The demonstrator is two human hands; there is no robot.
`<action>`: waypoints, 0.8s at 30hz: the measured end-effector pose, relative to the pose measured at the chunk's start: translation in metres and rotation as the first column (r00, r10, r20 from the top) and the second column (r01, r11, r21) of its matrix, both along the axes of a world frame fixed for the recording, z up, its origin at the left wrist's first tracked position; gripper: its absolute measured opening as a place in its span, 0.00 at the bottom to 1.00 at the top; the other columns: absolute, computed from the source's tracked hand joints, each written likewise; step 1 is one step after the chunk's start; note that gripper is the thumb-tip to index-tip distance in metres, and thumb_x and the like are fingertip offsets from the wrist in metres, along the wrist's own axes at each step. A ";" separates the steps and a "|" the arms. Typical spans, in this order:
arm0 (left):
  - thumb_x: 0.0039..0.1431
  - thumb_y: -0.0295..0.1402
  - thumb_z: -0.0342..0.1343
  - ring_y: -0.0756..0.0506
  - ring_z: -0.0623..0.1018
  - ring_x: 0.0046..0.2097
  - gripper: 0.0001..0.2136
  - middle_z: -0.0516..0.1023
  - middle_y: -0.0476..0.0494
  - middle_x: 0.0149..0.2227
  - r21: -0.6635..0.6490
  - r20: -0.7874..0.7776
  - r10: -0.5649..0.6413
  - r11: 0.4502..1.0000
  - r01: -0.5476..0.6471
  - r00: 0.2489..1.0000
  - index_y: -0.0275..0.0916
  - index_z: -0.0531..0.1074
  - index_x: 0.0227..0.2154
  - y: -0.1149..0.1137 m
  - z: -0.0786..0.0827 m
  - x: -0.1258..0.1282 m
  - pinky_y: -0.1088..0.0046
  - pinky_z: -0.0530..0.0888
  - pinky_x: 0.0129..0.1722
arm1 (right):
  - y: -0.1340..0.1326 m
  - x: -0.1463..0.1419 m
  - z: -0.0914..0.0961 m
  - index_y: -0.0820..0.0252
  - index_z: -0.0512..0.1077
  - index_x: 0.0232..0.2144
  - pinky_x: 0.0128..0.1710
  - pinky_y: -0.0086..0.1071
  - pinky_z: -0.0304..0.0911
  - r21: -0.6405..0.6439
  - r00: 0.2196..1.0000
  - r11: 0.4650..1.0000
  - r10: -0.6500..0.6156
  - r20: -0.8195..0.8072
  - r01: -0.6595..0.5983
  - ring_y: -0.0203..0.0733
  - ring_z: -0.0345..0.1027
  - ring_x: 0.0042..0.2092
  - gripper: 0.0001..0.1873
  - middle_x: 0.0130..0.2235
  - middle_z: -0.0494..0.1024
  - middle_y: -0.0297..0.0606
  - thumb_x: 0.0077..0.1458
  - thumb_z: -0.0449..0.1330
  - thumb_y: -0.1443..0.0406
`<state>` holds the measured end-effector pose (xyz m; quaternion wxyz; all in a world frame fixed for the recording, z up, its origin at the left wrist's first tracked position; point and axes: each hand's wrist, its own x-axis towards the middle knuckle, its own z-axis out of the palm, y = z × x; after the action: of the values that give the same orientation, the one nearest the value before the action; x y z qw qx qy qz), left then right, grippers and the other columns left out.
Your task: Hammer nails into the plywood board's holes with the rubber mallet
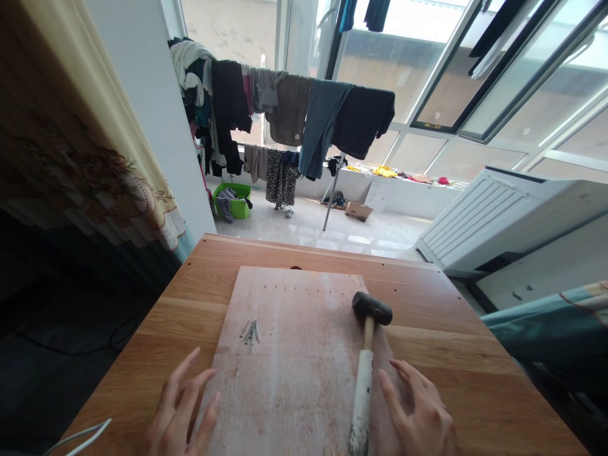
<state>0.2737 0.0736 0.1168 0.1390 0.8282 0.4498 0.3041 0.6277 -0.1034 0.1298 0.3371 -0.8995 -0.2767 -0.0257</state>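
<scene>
A pale plywood board (289, 380) lies flat on the wooden table, with a row of small holes near its far edge. Several loose nails (250, 332) form a small pile on its left part. Along the board's right side rests a mallet (365, 380) with a black head and a white-wrapped handle. My left hand (183, 408) is at the board's left edge, fingers apart and holding nothing. Near the mallet handle, at the board's right edge, my right hand (418, 408) is also spread and holds nothing. Whether either hand touches the board I cannot tell.
The wooden table (456, 367) has small holes near its far edge. A white cable (90, 434) is at its near left. Beyond stand a drying rack with clothes (289, 107), a green basin (240, 209) and a cardboard box (358, 211). Curtains hang on both sides.
</scene>
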 end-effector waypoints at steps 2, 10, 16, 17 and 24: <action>0.68 0.44 0.51 0.38 0.78 0.59 0.17 0.66 0.43 0.67 0.000 -0.044 0.044 0.999 -0.044 0.998 0.47 0.74 0.54 0.011 -0.003 -0.010 0.63 0.81 0.53 | 0.009 -0.008 -0.002 0.60 0.81 0.43 0.55 0.63 0.70 0.038 0.998 0.998 0.057 -0.011 -0.057 0.66 0.77 0.52 0.47 0.50 0.81 0.55 0.51 0.49 0.27; 0.65 0.52 0.47 0.33 0.78 0.57 0.21 0.74 0.37 0.59 0.041 -0.064 0.347 0.938 -0.345 0.936 0.44 0.76 0.48 0.070 0.000 -0.047 0.53 0.76 0.57 | 0.055 -0.050 0.002 0.55 0.79 0.52 0.62 0.56 0.68 0.071 0.892 0.906 0.424 -0.155 -0.418 0.59 0.71 0.62 0.26 0.59 0.77 0.49 0.64 0.55 0.46; 0.64 0.51 0.46 0.29 0.78 0.55 0.24 0.75 0.31 0.59 -0.006 -0.172 0.458 0.885 -0.466 0.872 0.42 0.76 0.51 0.093 0.000 -0.063 0.47 0.76 0.53 | 0.069 -0.068 -0.005 0.57 0.71 0.63 0.64 0.56 0.64 0.027 0.797 0.800 0.599 -0.076 -0.599 0.58 0.56 0.71 0.26 0.67 0.70 0.49 0.69 0.53 0.54; 0.63 0.51 0.46 0.29 0.78 0.55 0.25 0.76 0.31 0.57 -0.013 -0.180 0.457 0.885 -0.466 0.871 0.41 0.75 0.52 0.095 0.000 -0.063 0.47 0.76 0.53 | 0.071 -0.071 -0.008 0.57 0.71 0.64 0.64 0.56 0.64 0.026 0.793 0.794 0.608 -0.044 -0.607 0.58 0.55 0.71 0.26 0.68 0.68 0.49 0.70 0.52 0.55; 0.65 0.53 0.45 0.29 0.77 0.55 0.29 0.82 0.31 0.50 0.029 -0.126 0.454 0.890 -0.454 0.882 0.37 0.73 0.56 0.094 0.016 -0.055 0.49 0.74 0.55 | 0.074 -0.080 -0.017 0.61 0.74 0.61 0.60 0.47 0.70 0.018 0.743 0.745 0.663 0.092 -0.667 0.55 0.65 0.66 0.24 0.62 0.76 0.49 0.71 0.52 0.57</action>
<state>0.2191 0.1678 0.1325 0.0353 0.7177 0.6394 0.2735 0.5473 -0.0292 0.1125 0.3349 -0.7316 -0.5914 0.0532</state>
